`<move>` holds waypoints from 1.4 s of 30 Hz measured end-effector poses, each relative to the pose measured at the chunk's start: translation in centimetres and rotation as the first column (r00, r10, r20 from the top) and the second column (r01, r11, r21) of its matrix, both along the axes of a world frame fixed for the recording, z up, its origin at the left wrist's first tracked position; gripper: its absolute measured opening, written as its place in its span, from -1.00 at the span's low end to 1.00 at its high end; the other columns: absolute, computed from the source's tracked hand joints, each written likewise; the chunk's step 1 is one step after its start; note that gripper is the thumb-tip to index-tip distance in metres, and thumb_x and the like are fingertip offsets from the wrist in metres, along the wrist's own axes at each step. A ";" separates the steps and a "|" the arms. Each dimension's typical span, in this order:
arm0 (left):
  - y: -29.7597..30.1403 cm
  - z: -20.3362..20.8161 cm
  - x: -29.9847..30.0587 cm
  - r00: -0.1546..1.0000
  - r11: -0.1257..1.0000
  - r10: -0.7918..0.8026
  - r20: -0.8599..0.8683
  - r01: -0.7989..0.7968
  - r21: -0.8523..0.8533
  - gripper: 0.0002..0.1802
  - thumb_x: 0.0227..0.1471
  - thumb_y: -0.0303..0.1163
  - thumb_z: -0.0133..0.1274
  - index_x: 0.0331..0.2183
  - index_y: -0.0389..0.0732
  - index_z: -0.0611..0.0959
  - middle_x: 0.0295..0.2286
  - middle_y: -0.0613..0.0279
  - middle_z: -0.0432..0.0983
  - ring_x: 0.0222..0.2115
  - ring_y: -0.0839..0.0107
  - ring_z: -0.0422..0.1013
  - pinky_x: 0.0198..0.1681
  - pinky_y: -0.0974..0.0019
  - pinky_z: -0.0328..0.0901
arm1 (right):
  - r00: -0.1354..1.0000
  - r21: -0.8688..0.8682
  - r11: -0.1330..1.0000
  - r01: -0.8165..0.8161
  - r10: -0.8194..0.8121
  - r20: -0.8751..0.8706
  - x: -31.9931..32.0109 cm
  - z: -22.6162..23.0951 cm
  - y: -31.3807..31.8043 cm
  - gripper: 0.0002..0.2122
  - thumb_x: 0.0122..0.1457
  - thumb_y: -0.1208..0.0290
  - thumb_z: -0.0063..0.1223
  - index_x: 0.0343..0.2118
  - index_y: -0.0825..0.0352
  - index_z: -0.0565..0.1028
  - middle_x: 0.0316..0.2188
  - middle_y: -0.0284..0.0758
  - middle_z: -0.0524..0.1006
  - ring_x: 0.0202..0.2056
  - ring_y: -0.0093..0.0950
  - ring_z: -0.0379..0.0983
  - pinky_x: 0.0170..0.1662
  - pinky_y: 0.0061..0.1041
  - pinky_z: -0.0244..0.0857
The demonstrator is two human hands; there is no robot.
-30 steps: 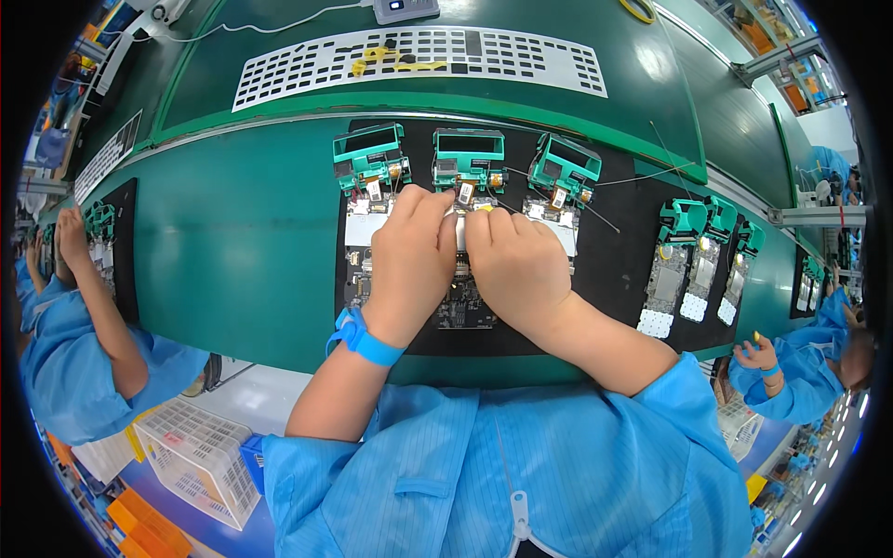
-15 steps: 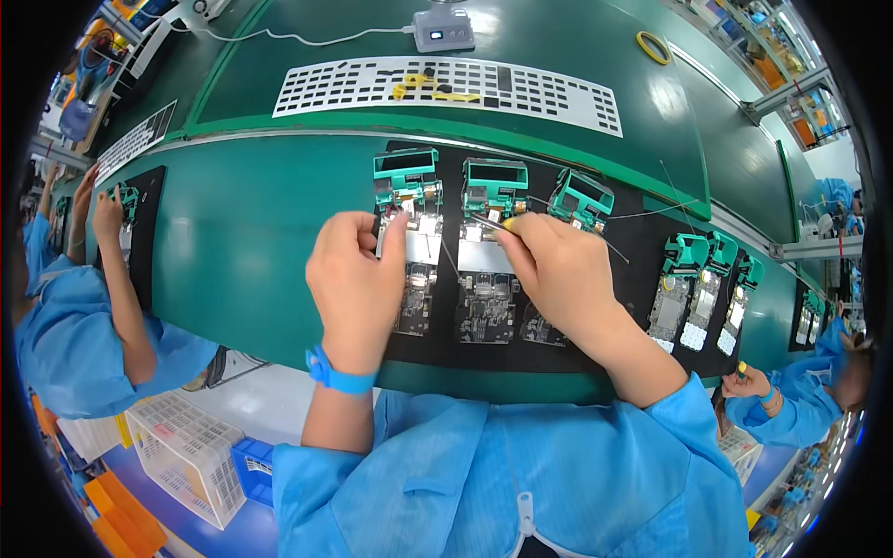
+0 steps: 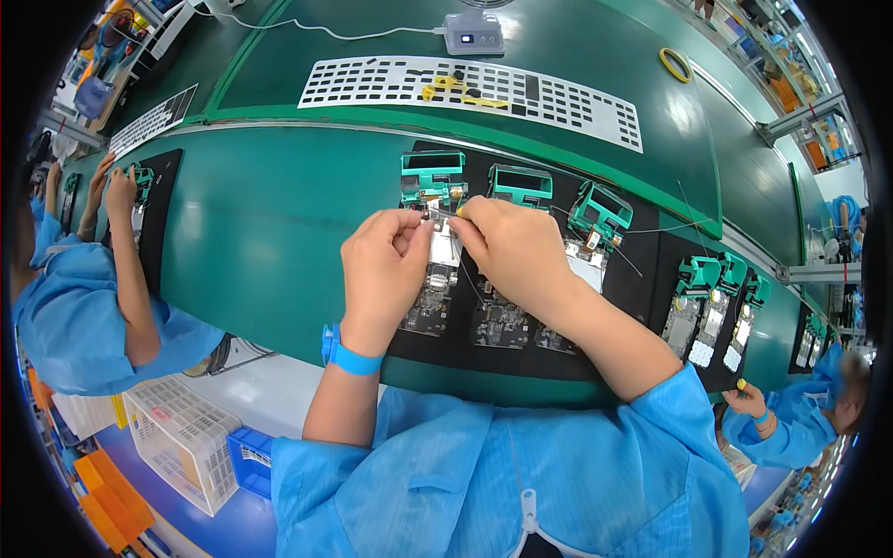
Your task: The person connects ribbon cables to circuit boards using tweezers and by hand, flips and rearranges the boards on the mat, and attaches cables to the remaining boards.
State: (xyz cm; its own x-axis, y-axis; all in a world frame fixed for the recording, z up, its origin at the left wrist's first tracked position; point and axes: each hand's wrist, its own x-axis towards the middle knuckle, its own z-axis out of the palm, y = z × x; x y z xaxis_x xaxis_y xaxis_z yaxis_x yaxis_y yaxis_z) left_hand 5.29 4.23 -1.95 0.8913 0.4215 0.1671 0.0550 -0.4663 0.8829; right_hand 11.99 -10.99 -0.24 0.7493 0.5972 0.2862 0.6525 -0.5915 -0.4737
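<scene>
Three circuit boards with green plastic frames lie in a row on a black mat [image 3: 633, 279]. My left hand [image 3: 383, 274], with a blue wrist strap, is at the leftmost green frame [image 3: 432, 166]. Its thumb and forefinger pinch a small dark part too small to make out. My right hand [image 3: 521, 249] grips slim metal tweezers [image 3: 443, 213], their tip beside the left fingertips. My right hand covers part of the middle board [image 3: 502, 321], below its green frame [image 3: 521, 182]. The third green frame [image 3: 600, 208] sits tilted to the right, a thin wire beside it.
Behind the mat, a white sheet with dark cutouts [image 3: 372, 82] carries yellow and black bits. A small grey device [image 3: 474, 35] with a cable and a yellow tape ring [image 3: 674, 65] are farther back. More framed boards [image 3: 712, 316] lie right; co-workers [image 3: 84, 307] flank me.
My right hand has moved left with the tweezers, from the middle board to the leftmost one. My left hand stays at the leftmost board. The whole view has shifted slightly.
</scene>
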 end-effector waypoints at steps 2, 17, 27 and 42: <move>0.4 -0.5 -0.1 1.000 1.000 -0.020 -0.011 0.020 0.014 -0.87 0.04 -0.49 0.17 -0.35 -0.38 0.64 -0.55 0.22 0.54 -0.65 0.58 0.39 -0.58 0.46 0.31 | 1.000 0.002 1.000 -0.008 0.008 -0.011 0.2 -0.3 0.0 -0.83 0.17 0.33 0.11 -0.46 0.30 0.48 -0.57 -0.24 0.53 -0.53 -0.23 0.51 -0.51 -0.30 0.34; 1.5 -4.7 0.6 0.984 0.944 -0.104 -0.144 0.052 -0.325 -0.83 0.12 -0.51 0.07 -0.23 -0.38 0.62 -0.46 0.24 0.55 -0.61 0.61 0.37 -0.54 0.50 0.28 | 0.909 0.060 0.973 -0.225 0.187 0.372 1.2 -5.3 0.2 -0.80 0.10 0.38 0.18 -0.55 0.27 0.39 -0.65 -0.35 0.41 -0.60 -0.35 0.44 -0.58 -0.40 0.29; 0.7 -4.8 1.4 0.980 0.958 -0.069 0.187 0.013 0.287 -0.82 -0.06 -0.63 0.15 -0.31 -0.28 0.64 -0.44 0.15 0.47 -0.56 0.30 0.42 -0.49 0.32 0.32 | 0.885 -0.202 0.978 -0.045 0.133 0.445 -0.3 -4.5 1.3 -0.90 -0.10 0.47 0.08 -0.52 0.29 0.39 -0.61 -0.39 0.44 -0.57 -0.52 0.45 -0.51 -0.54 0.31; 0.5 -5.1 1.3 0.983 0.977 -0.049 0.175 0.010 0.214 -0.80 -0.05 -0.64 0.15 -0.28 -0.31 0.65 -0.46 0.20 0.45 -0.61 0.49 0.33 -0.54 0.43 0.25 | 0.862 -0.234 0.972 0.026 0.096 0.497 -1.0 -4.9 1.9 -0.90 -0.08 0.44 0.08 -0.52 0.28 0.40 -0.63 -0.41 0.41 -0.58 -0.54 0.43 -0.54 -0.56 0.26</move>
State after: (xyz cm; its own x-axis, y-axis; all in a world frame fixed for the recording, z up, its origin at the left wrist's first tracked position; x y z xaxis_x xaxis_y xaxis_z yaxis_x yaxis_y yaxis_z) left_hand 6.62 4.73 -7.09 0.8504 0.3332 0.4071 -0.1113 -0.6424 0.7583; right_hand 10.98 -9.13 -5.12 0.5170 0.7141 0.4720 0.7867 -0.6137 0.0667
